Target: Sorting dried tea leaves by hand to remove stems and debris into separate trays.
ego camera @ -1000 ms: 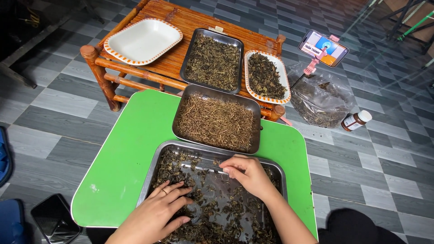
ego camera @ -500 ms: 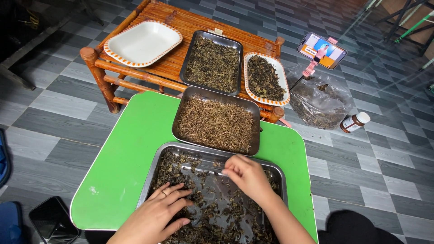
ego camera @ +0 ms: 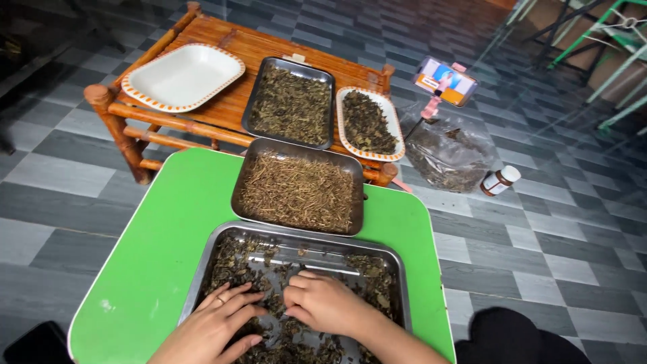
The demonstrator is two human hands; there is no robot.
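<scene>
A steel tray [ego camera: 384,259] of dark dried leaves [ego camera: 242,259] is set at the 6 o'clock edge of the green worktop [ego camera: 162,243]. The left hand [ego camera: 216,327] is laid flat on the leaves at the tray's 7 o'clock side, fingers spread; a ring is worn on one finger. The right hand [ego camera: 323,303] is rested just beside it at the tray's middle, fingers curled down onto the leaves; whether anything is pinched cannot be told. At 12 o'clock from this tray, touching it, a second tray [ego camera: 300,192] filled with pale stems is seen. Beyond, on a bamboo table [ego camera: 222,111], a white dish [ego camera: 182,75], a tray of leaves [ego camera: 290,101] and a dish of dark leaves [ego camera: 369,123] are lined up. At 2 o'clock on the floor, a bag [ego camera: 448,154], a phone [ego camera: 445,81] and a small bottle [ego camera: 499,180] are found.
</scene>
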